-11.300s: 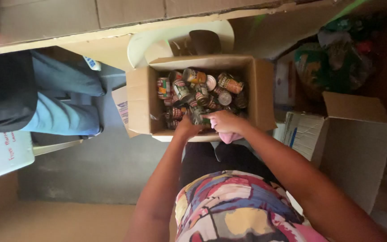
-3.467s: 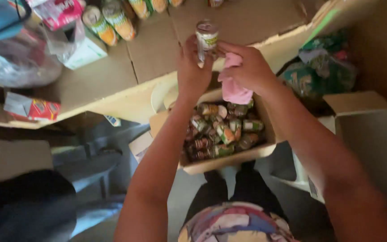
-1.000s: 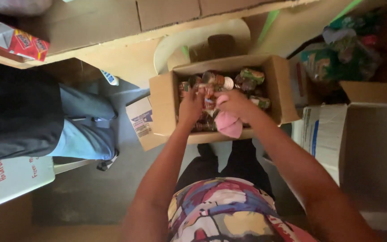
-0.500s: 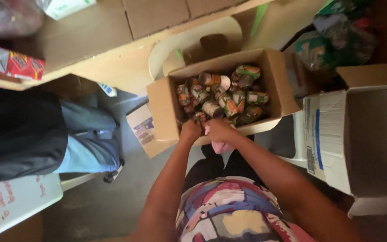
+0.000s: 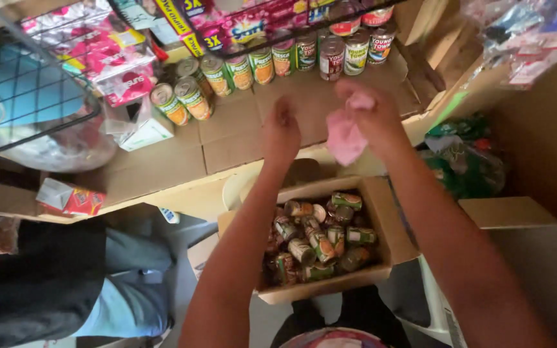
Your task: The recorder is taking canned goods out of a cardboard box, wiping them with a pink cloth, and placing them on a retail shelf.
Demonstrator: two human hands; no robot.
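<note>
The right hand bunches a soft, light pink cloth in curled fingers; the empty left hand has loosely closed fingers.

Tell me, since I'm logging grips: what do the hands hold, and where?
The right hand bunches a pink cloth by its top; the left hand seems empty.

This was a small shop; cans stood in rows on a cardboard-lined shelf; sachets hung beside; a box held more cans.
</note>
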